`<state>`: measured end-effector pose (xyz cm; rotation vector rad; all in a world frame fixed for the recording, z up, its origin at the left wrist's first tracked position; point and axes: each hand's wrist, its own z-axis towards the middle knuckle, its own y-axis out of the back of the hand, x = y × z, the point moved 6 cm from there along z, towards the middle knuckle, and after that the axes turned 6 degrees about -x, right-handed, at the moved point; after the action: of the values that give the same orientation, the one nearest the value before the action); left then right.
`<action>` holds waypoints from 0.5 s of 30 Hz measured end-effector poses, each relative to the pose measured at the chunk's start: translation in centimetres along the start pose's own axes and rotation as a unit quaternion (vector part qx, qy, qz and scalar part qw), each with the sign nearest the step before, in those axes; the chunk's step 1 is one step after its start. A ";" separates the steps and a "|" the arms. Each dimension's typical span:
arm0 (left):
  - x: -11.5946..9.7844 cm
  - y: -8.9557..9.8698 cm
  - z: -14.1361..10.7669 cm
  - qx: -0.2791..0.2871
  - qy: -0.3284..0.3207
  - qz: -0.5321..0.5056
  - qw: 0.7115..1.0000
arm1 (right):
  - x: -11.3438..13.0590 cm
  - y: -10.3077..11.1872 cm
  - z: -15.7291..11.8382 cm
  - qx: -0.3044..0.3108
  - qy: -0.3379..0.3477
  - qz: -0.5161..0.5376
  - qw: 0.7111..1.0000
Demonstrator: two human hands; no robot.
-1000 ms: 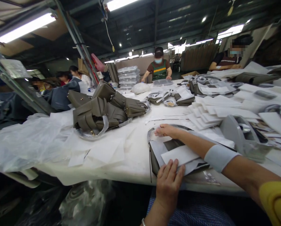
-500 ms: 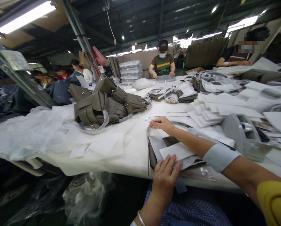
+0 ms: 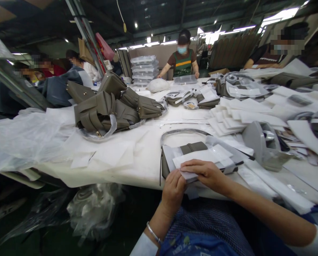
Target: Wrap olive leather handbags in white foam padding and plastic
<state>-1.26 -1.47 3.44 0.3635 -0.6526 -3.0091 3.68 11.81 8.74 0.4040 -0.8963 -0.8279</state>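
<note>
In the head view, a grey-brown bag (image 3: 194,147) lies at the near edge of the table (image 3: 148,153), its handle (image 3: 184,131) looped beyond it. The left hand (image 3: 174,188) has its fingers bunched at the edge of a white paper (image 3: 192,158) on the bag; the right hand (image 3: 208,174) lays its fingers close together over that paper, hiding part of it. Whether either pinches it, I cannot tell. A tape dispenser (image 3: 261,142) and white sheets (image 3: 236,119) crowd the right; piled bags (image 3: 102,110) and clear plastic (image 3: 28,142) fill the left.

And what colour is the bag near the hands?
The bag is dark olive-brown; see the head view.
</note>
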 end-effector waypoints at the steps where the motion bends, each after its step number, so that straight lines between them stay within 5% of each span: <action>1: 0.1 0.1 -0.2 -0.009 0.005 -0.004 1.000 | 0.1 0.1 -0.6 -0.013 0.010 -0.008 1.000; 10: 0.5 0.0 -0.6 -0.005 0.034 -0.002 0.999 | 3.0 0.1 -4.3 -0.038 0.147 -0.087 0.985; 15: -0.2 -0.2 -0.2 0.045 -0.015 0.008 0.999 | 3.4 1.6 -1.9 0.017 0.128 -0.091 0.987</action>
<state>-1.00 -1.34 3.26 0.3158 -0.7910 -2.9827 7.11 10.18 10.41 0.6145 -0.6406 -0.9054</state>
